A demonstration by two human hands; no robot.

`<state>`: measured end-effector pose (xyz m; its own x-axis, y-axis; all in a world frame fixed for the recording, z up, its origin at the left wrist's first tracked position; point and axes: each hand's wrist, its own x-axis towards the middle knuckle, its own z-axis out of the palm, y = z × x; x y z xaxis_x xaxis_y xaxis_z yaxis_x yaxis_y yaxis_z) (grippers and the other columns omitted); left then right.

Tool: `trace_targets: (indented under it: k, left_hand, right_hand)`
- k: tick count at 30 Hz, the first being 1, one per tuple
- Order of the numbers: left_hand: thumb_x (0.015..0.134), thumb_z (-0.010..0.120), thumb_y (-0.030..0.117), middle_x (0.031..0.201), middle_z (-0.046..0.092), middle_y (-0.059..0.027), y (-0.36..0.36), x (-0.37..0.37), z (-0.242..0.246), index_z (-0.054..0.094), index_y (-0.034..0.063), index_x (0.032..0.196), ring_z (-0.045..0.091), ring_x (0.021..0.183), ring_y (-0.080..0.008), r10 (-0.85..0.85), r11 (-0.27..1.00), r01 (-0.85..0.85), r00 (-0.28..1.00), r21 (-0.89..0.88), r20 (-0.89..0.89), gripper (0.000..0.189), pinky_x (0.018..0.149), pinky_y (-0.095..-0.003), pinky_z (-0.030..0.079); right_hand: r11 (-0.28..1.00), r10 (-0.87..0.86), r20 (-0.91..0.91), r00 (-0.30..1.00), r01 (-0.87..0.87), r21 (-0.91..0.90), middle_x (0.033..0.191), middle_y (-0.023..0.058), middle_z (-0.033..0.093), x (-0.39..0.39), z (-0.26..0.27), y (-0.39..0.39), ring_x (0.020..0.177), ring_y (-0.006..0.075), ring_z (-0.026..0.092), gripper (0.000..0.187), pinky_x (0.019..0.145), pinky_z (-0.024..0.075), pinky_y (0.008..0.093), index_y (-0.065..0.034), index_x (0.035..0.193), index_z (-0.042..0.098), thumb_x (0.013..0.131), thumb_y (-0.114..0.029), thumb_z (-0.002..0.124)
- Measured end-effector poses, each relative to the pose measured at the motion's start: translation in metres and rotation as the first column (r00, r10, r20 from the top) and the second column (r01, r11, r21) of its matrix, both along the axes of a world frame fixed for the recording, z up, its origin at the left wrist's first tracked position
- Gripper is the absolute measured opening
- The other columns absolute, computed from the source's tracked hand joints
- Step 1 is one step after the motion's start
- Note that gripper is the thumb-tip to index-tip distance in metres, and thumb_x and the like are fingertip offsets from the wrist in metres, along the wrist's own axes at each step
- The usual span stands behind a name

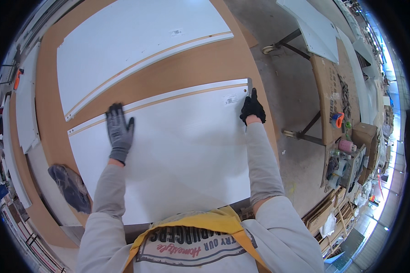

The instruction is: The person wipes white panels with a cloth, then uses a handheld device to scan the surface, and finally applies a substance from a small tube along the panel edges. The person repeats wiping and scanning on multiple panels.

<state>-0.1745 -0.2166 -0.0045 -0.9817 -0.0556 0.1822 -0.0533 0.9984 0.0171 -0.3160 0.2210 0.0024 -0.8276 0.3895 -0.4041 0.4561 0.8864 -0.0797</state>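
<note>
A white panel (pixel 188 146) with a tan groove along its far edge lies before me on a brown board (pixel 205 61). My left hand (pixel 119 131), in a grey glove, rests flat near the panel's far edge, its fingers over the groove. At the panel's far right corner is my right hand (pixel 253 107), in a black glove, its index finger stretched along a small grey strip (pixel 249 85) at the edge; whether it grips the strip I cannot tell. A label with a printed code (pixel 230 99) sits beside that hand. Beyond lies a second grooved white panel (pixel 140 51).
A dark plastic-wrapped bundle (pixel 70 187) lies left of the near panel. At right, across the concrete floor, a wheeled stand (pixel 307 136) carries cardboard and white panels. An orange tape dispenser (pixel 338 120), a pink roll (pixel 347 146) and a cardboard box (pixel 364 133) are there.
</note>
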Motion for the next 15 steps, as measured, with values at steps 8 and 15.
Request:
trace_targets:
  k: [8, 15]
  left_hand:
    - [0.090, 0.053, 0.039, 0.150, 0.026, -0.0199, 0.109, -0.048, 0.012, 0.024, 0.0025, 0.146, 0.022, 0.140, -0.0346, -0.186, 0.975, 0.174, 0.979, 0.136, 0.081, 0.073, 0.118, -0.0447, 0.011]
    - [0.092, 0.049, 0.040, 0.148, 0.030, -0.0206, 0.102, -0.047, 0.013, 0.027, 0.0003, 0.144, 0.025, 0.139, -0.0339, -0.250, 0.956, 0.244, 0.968, 0.165, 0.017, 0.069, 0.117, -0.0465, 0.012]
  right_hand:
    - [0.976, 0.194, 0.096, 0.976, -0.182, -0.119, 0.101, 0.0202, 0.066, 0.009, 0.018, -0.019, 0.090, 0.0383, 0.065, 0.057, 0.077, 0.0493, 0.0522, -0.0337, 0.148, 0.016, 0.096, -0.042, 0.037]
    - [0.962, 0.257, 0.030, 0.966, -0.253, -0.098, 0.095, 0.0211, 0.066, 0.033, 0.015, -0.074, 0.088, 0.0400, 0.065, 0.054, 0.077, 0.0497, 0.0514, -0.0358, 0.147, 0.021, 0.095, -0.045, 0.036]
